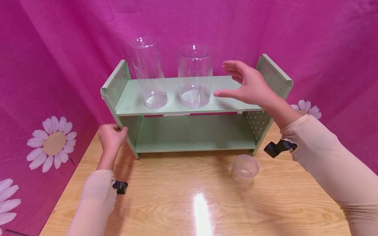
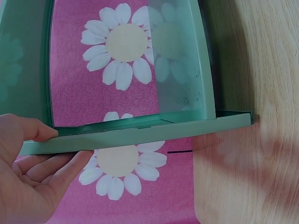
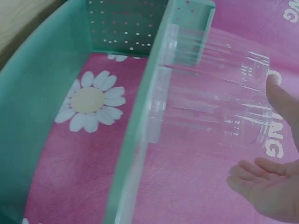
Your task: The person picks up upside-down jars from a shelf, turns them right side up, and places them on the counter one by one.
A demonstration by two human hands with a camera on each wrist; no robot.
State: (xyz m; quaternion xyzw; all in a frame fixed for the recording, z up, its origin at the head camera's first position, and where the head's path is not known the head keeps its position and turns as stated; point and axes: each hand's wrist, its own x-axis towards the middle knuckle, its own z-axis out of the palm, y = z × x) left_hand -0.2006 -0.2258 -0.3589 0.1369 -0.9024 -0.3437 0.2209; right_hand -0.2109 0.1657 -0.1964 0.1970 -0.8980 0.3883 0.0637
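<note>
A green two-tier shelf [image 1: 195,132] stands on the wooden table. My left hand [image 1: 113,137] grips the front edge of its left side panel; the left wrist view shows the thumb on one face of the panel [image 2: 140,135] and fingers on the other. On the upper tier stand a tall, narrow clear cylinder [image 1: 149,72] and, to its right, a wider clear cylinder [image 1: 195,78]. My right hand [image 1: 248,83] hovers right of the wider cylinder, thumb and fingers spread apart, holding nothing. In the right wrist view both cylinders lie beyond that hand [image 3: 266,186].
A short clear cup [image 1: 244,168] sits on the table [image 1: 165,193] before the shelf's right end. Perforated side panels [image 1: 276,75] rise at the shelf's ends. A pink cloth with white flowers [image 1: 51,144] hangs behind and at the sides.
</note>
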